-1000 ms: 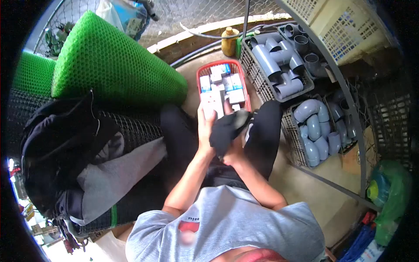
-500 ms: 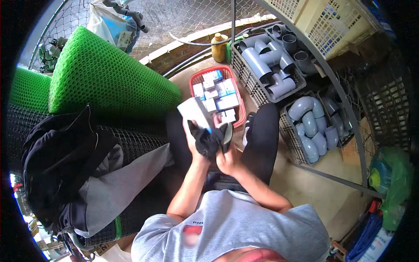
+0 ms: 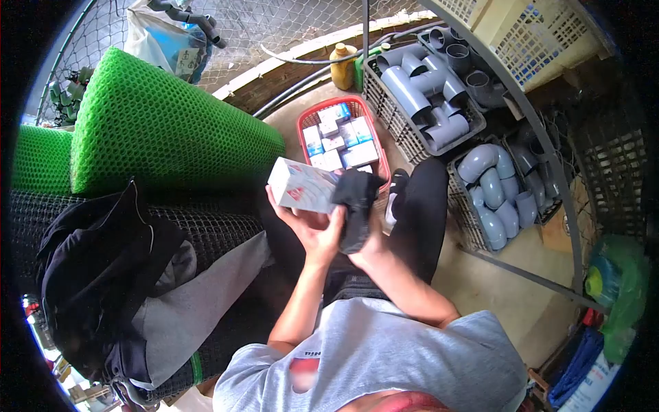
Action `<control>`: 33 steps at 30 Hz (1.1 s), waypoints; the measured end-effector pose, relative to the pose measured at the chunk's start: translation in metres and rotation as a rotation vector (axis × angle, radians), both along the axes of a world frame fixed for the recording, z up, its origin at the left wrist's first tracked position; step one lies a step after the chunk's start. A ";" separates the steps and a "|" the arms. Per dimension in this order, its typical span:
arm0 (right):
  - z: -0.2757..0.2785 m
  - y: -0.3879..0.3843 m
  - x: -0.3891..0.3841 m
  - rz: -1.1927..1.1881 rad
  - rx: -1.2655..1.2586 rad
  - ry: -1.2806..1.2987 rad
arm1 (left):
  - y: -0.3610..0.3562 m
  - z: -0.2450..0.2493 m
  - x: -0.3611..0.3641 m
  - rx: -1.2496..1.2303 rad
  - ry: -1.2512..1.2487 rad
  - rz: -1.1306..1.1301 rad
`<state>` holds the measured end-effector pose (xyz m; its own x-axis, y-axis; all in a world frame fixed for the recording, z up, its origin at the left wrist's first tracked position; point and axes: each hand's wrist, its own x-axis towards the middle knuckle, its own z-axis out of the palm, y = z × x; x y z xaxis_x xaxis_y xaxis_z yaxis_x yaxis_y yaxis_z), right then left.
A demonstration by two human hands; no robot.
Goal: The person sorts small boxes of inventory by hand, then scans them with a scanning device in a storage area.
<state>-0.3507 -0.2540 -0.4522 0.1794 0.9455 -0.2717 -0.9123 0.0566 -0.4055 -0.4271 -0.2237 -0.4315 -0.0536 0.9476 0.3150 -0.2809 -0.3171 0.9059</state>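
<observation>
one white box [image 3: 300,187] in left fingers [image 3: 282,212], black cloth [image 3: 355,213] (blurred) alongside

A pale floor [image 3: 498,292] is carrying a red basket [image 3: 384,161] just beyond the person's fingers [image 3: 333,230], while a yellow jug [image 3: 341,71] is standing farther past them and two latticed crates [image 3: 392,115] are sitting off to their right.

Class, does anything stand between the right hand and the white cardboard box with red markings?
Yes: bunched black fabric in the right hand lies between that hand and the right end of the box.
</observation>
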 end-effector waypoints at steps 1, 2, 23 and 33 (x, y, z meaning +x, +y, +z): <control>0.018 -0.005 -0.005 -0.073 -0.056 -0.050 | 0.007 -0.002 0.001 -0.011 -0.047 0.023; 0.009 -0.004 -0.010 -0.083 -0.039 -0.050 | 0.015 -0.011 -0.002 0.063 0.095 0.065; -0.073 -0.067 0.198 -0.205 -0.698 -0.659 | 0.136 -0.372 -0.024 -0.977 0.996 -0.305; -0.095 -0.072 0.204 -0.286 -0.703 -0.593 | 0.149 -0.324 -0.010 -0.831 1.343 -0.366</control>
